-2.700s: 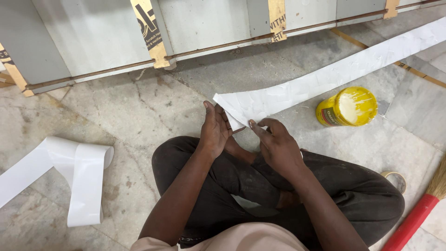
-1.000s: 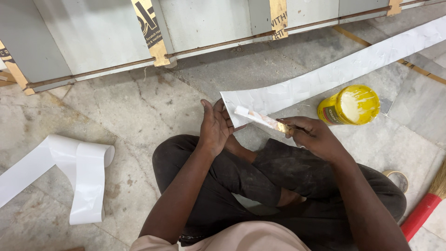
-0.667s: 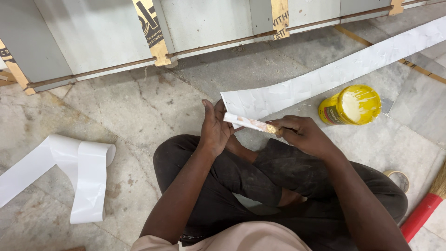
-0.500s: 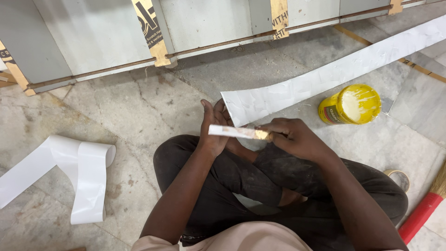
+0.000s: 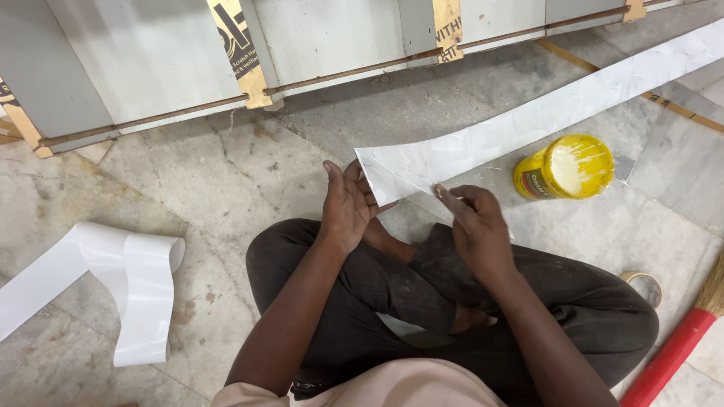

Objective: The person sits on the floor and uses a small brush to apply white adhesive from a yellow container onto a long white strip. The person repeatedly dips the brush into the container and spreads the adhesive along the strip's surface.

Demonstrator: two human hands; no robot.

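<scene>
The left hand [image 5: 348, 202] pinches the near end of the long white strip [image 5: 528, 120], already glue-smeared along its length, while the right hand [image 5: 477, 226], fingers closed, presses on its lower edge.

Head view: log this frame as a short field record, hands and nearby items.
left hand: grips end of long white laminate strip
right hand: fingers on strip's near edge; any tool hidden
right of hands: yellow round glue tin, lid smeared white
left floor: curled white strip
lower right: red broom handle
</scene>
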